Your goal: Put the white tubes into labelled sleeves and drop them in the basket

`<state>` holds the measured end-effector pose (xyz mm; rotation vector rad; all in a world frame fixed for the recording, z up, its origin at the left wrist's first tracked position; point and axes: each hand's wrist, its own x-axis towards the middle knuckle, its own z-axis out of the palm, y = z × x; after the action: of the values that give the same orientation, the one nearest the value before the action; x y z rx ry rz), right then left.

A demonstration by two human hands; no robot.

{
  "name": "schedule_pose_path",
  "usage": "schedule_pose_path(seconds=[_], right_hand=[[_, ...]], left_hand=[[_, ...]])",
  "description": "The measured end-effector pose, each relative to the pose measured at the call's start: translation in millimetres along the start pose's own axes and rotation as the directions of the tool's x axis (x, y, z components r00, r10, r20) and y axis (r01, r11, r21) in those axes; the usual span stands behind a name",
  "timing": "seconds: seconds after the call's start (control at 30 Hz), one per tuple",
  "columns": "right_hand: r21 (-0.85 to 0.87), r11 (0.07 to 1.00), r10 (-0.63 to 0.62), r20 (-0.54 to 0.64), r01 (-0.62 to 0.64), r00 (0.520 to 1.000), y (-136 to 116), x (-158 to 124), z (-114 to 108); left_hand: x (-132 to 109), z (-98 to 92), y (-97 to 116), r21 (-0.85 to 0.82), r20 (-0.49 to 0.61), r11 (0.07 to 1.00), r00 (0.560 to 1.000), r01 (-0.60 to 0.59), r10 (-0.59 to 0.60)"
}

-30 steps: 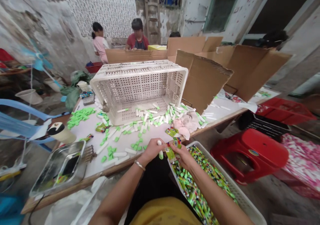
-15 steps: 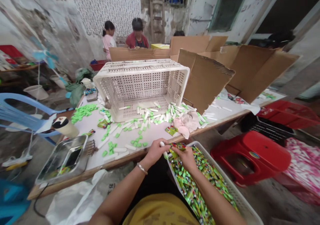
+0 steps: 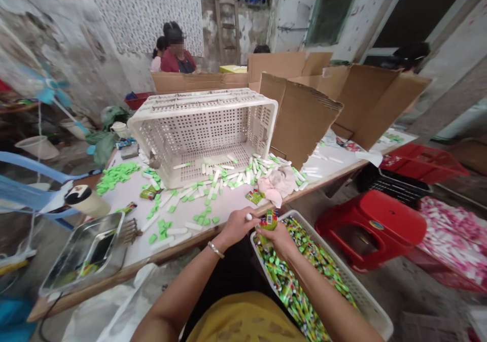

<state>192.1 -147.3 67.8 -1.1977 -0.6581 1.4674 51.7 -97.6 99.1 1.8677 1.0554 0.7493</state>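
My left hand (image 3: 236, 228) is closed on a white tube (image 3: 248, 217), whose rounded end sticks up between thumb and fingers. Right beside it, my right hand (image 3: 280, 238) pinches printed green labels (image 3: 270, 219) with a barcode showing. The two hands nearly meet at the table edge, over the near corner of a white crate (image 3: 375, 309) full of tubes in printed green wrapping. More white tubes with green caps (image 3: 216, 177) lie scattered on the table. A small stack of labels (image 3: 254, 196) rests by a pink cloth (image 3: 279, 182).
A white perforated basket (image 3: 201, 101) lies on its side on the table (image 3: 228, 205). Green caps (image 3: 116, 176) form a pile at left, near a metal tray (image 3: 49, 276) and a cup (image 3: 87, 200). Cardboard sheets (image 3: 297, 113) stand behind. A red stool (image 3: 375, 225) is at right. Co-workers sit beyond.
The view has turned slightly right. The labels in my right hand now stand upright with their barcode side showing, and the white tube in my left hand points its end more toward me.
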Motion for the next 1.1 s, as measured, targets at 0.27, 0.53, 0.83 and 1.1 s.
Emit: schedule_pose_path(seconds=[0.27,0.53,0.83,1.1], right_hand=[[0.108,0.991,0.072,0.091,-0.082,0.993,3.5,2.4,3.5],[0.241,0.92,0.27,0.183,-0.31,0.945,3.8,-1.0,-3.8],[0.179,0.982,0.079,-0.077,-0.064,0.994,9.6,24.3,-12.5],[-0.201,0.952,-0.192,0.2,0.232,0.961,-3.9,13.0,14.5]], left_hand=[[-2.6,6.9,-14.0,-0.095,-0.005,0.991,0.995,0.095,-0.096],[-2.7,0.9,-22.6,-0.308,0.005,0.938,0.986,0.16,-0.167],[-7.7,-12.8,-15.9,-0.363,0.029,0.906,0.975,0.216,-0.221],[-7.5,-2.4,-15.8,-0.403,0.033,0.893,0.978,0.201,-0.205]])
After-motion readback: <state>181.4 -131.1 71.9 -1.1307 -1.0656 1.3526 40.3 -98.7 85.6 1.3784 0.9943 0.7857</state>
